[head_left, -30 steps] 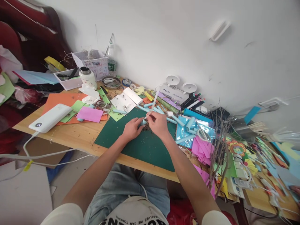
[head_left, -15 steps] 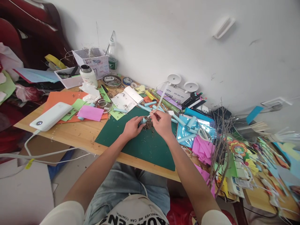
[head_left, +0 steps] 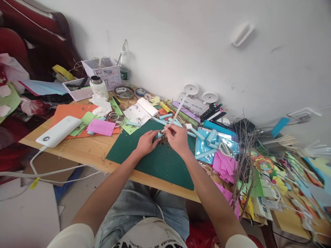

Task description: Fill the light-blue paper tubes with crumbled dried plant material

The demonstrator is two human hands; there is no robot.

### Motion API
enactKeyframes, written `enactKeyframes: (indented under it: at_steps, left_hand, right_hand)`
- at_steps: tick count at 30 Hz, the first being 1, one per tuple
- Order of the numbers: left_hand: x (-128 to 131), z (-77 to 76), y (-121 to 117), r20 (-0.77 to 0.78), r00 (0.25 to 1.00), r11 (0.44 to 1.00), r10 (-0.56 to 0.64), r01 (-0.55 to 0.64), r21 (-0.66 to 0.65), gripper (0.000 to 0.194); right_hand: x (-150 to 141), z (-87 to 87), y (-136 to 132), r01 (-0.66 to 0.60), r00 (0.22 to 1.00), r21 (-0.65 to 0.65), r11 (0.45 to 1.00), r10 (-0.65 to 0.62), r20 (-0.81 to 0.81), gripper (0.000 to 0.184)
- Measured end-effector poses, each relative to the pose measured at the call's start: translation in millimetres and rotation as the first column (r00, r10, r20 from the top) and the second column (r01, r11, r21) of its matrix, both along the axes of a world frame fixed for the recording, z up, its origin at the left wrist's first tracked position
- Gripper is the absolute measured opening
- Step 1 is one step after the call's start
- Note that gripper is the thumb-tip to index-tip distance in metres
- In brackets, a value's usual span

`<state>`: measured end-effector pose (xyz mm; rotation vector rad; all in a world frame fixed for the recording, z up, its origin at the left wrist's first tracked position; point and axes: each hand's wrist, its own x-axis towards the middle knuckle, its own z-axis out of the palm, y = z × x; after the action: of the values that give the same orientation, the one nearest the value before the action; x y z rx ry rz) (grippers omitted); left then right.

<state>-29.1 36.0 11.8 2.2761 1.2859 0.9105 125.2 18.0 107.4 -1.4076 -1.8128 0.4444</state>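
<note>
My left hand (head_left: pixel 145 143) is closed around a short light-blue paper tube (head_left: pixel 159 134) over the green cutting mat (head_left: pixel 155 162). My right hand (head_left: pixel 178 137) pinches a long white stick (head_left: pixel 177 113), whose lower end sits at the tube's open mouth. A small heap of brown crumbs (head_left: pixel 162 140) lies on the mat just under the tube. Several more blue paper tubes (head_left: pixel 207 136) are scattered to the right and behind my hands.
A white power bank (head_left: pixel 59 131) with its cable sits at the left table edge. Coloured paper sheets (head_left: pixel 100 126), a white bottle (head_left: pixel 98 88), boxes, pens (head_left: pixel 213 112), bare twigs (head_left: pixel 244 162) and pink paper (head_left: pixel 223 165) crowd the table.
The stick in my right hand has tilted and its lower end has moved to the tube's mouth. The view has shifted slightly; both hands stay over the mat.
</note>
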Motion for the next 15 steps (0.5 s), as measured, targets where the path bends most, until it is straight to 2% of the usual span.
enactKeyframes:
  at_steps: [6,15]
  left_hand:
    - [0.1,-0.5,0.3,0.003,1.0,1.0,0.007,-0.007,0.017,0.032]
    - [0.2,-1.4,0.4,0.01,1.0,1.0,-0.002,0.001,0.02,0.033]
  right_hand:
    - [-3.0,-5.3,6.0,-0.001,1.0,-0.032,0.999,0.001,-0.011,0.018]
    - [3.8,-8.8,8.4,0.013,1.0,-0.012,1.0,-0.013,-0.017,0.019]
